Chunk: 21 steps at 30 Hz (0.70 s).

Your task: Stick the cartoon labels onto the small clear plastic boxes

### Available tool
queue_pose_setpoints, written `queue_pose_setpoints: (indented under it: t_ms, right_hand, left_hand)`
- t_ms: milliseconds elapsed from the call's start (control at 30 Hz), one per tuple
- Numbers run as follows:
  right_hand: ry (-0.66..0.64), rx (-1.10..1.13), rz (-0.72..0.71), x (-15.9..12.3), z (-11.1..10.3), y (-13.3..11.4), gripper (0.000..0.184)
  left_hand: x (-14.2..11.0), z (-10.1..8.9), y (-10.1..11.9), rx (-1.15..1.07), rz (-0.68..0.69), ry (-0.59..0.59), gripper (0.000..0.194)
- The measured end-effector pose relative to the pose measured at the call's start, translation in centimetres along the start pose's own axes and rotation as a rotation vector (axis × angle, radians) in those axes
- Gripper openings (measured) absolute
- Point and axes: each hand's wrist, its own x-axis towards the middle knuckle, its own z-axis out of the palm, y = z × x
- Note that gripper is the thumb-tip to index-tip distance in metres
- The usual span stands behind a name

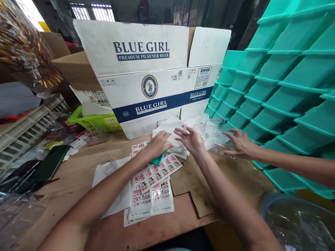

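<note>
My left hand (157, 144) is over the sticker sheets (159, 170), thumb apart from the fingers and nothing visible between them. A teal plastic piece (158, 159) shows beneath this hand, partly hidden by it; whether they touch I cannot tell. My right hand (193, 140) is palm up with loosely spread fingers, close to white paper sheets (170, 127). Something small and clear glints by its fingers, too small to name. The sticker sheets carry cartoon figures and red print and overlap in a pile. Clear plastic pieces (209, 129) lie beyond my right hand.
Another person's hand (239, 144) reaches in from the right. A white beer carton (157, 87) stands at the back. Teal bins (277, 90) are stacked high on the right. A lime basket (96, 122), a dark phone (53, 162) and a clear tub (272, 198) flank the table.
</note>
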Motion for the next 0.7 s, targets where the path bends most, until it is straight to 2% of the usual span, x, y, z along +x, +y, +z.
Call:
queue_pose_setpoints:
  t_ms: [33,67,100,167,233,333,367,433,533,633,700]
  right_hand:
    - [0.021,0.006,0.034,1.2,-0.8,0.5,0.009]
    - [0.040,0.017,0.065,2.1,-1.7,1.1,0.008]
    - [0.058,0.030,0.091,2.7,-2.4,1.7,0.008]
    - [0.082,0.060,0.125,3.2,-3.4,2.9,0.009]
    - [0.101,0.089,0.137,3.3,-3.8,3.9,0.012]
    - [0.128,0.123,0.119,3.4,-3.3,4.8,0.015]
    - [0.137,0.134,0.102,3.3,-3.0,4.9,0.016]
    - [0.158,0.162,0.041,2.8,-2.3,4.6,0.016]
    - [0.188,0.218,-0.126,0.0,-1.4,3.1,0.015]
    - [0.164,0.244,-0.320,-4.8,-1.0,1.7,0.019]
    - [0.120,0.196,-0.462,-7.9,-1.0,1.8,0.023]
  left_hand:
    - [-1.9,0.0,0.1,0.039,-0.104,0.070,0.031]
    - [-3.8,0.1,0.3,0.088,-0.195,0.089,0.034]
    - [-5.5,0.2,0.6,0.133,-0.250,0.057,0.032]
    - [-7.8,0.2,1.0,0.177,-0.292,-0.038,0.021]
    - [-8.4,-0.5,1.1,0.161,-0.309,-0.038,0.017]
    - [-6.2,-2.4,0.6,0.114,-0.354,0.156,0.016]
    - [-5.0,-3.0,0.4,0.097,-0.348,0.179,0.016]
    - [-2.5,-3.5,-0.1,0.065,-0.314,0.125,0.014]
    - [0.7,-2.5,-0.7,0.033,-0.279,0.000,0.012]
    - [4.4,-0.7,-0.5,-0.022,-0.285,0.104,0.030]
    - [8.0,0.8,0.5,-0.135,-0.247,0.145,0.045]
